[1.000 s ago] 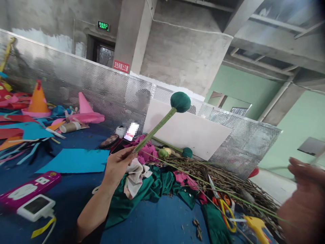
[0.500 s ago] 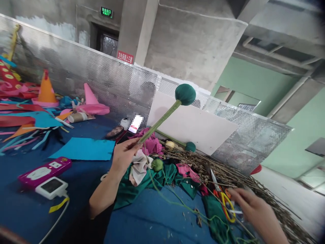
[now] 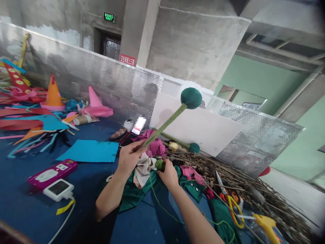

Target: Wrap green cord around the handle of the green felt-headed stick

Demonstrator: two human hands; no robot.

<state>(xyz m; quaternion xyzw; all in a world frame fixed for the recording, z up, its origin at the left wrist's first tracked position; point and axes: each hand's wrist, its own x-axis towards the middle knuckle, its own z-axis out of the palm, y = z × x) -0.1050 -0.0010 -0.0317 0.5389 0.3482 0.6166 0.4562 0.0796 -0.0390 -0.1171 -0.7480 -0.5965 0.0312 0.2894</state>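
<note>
My left hand (image 3: 130,157) is closed round the lower end of a long green-wrapped stem (image 3: 165,126) that slants up to the right and ends in a dark green fabric ball (image 3: 191,98). My right hand (image 3: 169,174) rests on the cloth pile with its fingers closed on a small green roll of tape (image 3: 159,164). A thin green strand (image 3: 162,206) trails from there down over the blue table cover. Beneath both hands lies a heap of green, pink and white fabric scraps (image 3: 144,183).
A bundle of dry twigs (image 3: 243,189) stretches to the right, with yellow-handled scissors (image 3: 231,206) and a yellow glue gun (image 3: 266,225) on it. A pink power strip (image 3: 52,171), a white device (image 3: 58,189), a blue sheet (image 3: 88,151), paper cones (image 3: 52,96) and a perforated metal screen (image 3: 101,81) lie left and behind.
My right hand has swung from the scissors at the right over to the green tape roll beside my left hand. My left hand still holds the stem up.
</note>
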